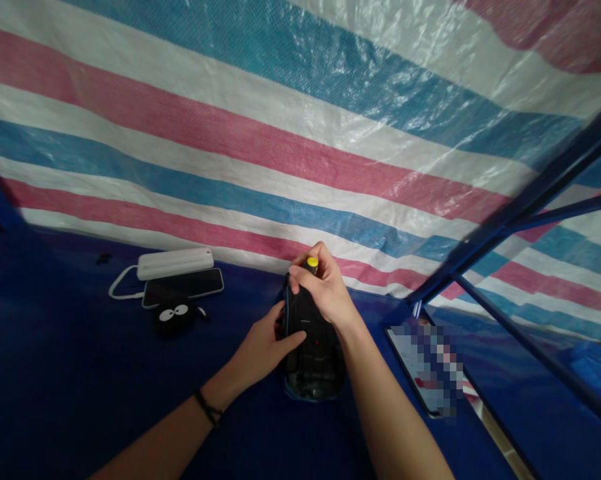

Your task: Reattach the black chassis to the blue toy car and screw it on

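Note:
A black computer mouse, turned underside up and tilted, stands on the dark blue table. My left hand grips its left side, fingers pressed on the casing. My right hand is closed in a fist round a screwdriver with a yellow cap, held upright at the mouse's far end. The screwdriver's tip is hidden behind my fingers and the mouse.
At the back left lie a white power bank with a white cable, a black phone and a small black plush with white eyes. A second phone lies to the right. Blue metal bars and a striped tarp enclose the space.

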`<state>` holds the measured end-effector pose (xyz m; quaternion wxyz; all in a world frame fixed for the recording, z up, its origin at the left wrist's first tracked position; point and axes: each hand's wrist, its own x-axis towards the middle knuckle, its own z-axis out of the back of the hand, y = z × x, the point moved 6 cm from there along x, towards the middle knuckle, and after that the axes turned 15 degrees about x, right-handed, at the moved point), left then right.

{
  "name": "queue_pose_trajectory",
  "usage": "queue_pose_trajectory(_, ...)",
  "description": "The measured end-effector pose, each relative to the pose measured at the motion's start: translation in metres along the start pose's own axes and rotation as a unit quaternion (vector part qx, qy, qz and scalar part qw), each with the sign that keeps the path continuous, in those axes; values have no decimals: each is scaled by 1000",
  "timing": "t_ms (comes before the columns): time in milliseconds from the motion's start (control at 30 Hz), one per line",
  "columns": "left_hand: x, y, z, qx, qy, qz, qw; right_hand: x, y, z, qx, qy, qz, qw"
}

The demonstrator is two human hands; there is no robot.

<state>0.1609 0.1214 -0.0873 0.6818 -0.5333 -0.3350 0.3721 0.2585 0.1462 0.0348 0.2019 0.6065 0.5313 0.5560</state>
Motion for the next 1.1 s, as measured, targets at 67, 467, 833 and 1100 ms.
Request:
queue_pose_trajectory(67,2,2,0,-6,-4,-1,1000,0,-3,-3,11,15,-11,1000)
queue_pose_trajectory(467,13,16,5,-9,-16,19,1000,-19,74,-19,-479,-63,156,862)
queue_pose_trajectory(833,-5,-18,19,59,-85,8,995,-245,50,41,-552,-254,88,790)
queue_pose_trajectory(1100,-116,-89,111,79,-338,-69,935,-264,55,15,-574,-69,-159,801)
